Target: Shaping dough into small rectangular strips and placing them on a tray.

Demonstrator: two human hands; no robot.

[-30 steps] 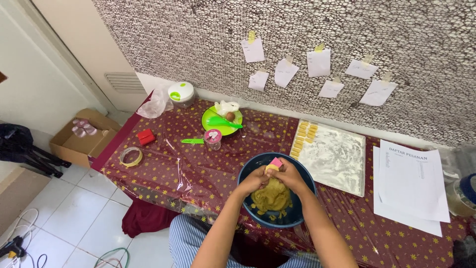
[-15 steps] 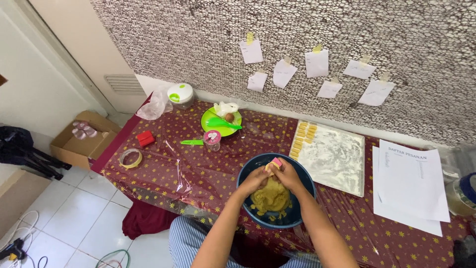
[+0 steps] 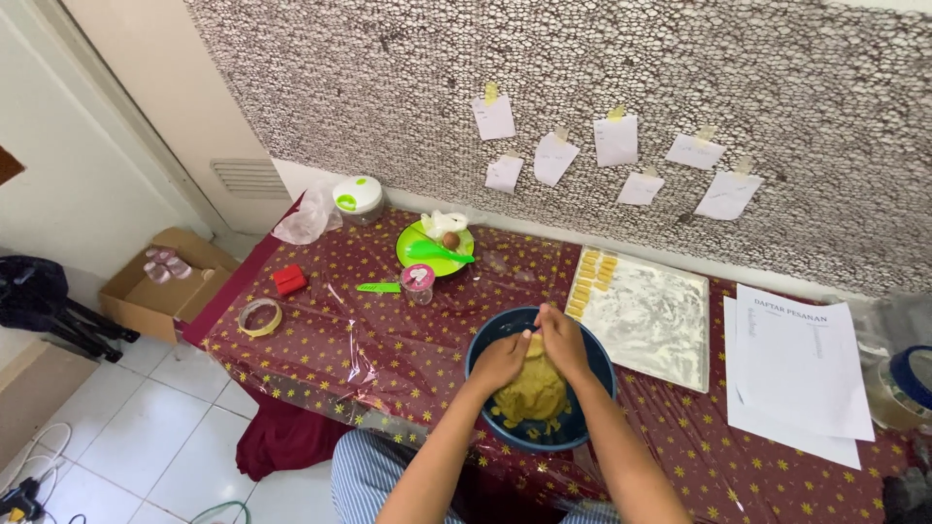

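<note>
Yellow dough (image 3: 532,390) in blue bowl (image 3: 485,344), left hand (image 3: 500,361) and right hand (image 3: 561,340) grips pinching a dough piece (image 3: 533,346), floured tray (image 3: 649,318) holding cut pieces (image 3: 589,281)

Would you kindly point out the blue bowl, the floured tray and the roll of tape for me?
blue bowl (image 3: 482,342): head view, on its left rim.
floured tray (image 3: 652,320): head view, on its white floured middle.
roll of tape (image 3: 259,317): head view, on the ring's edge.
</note>
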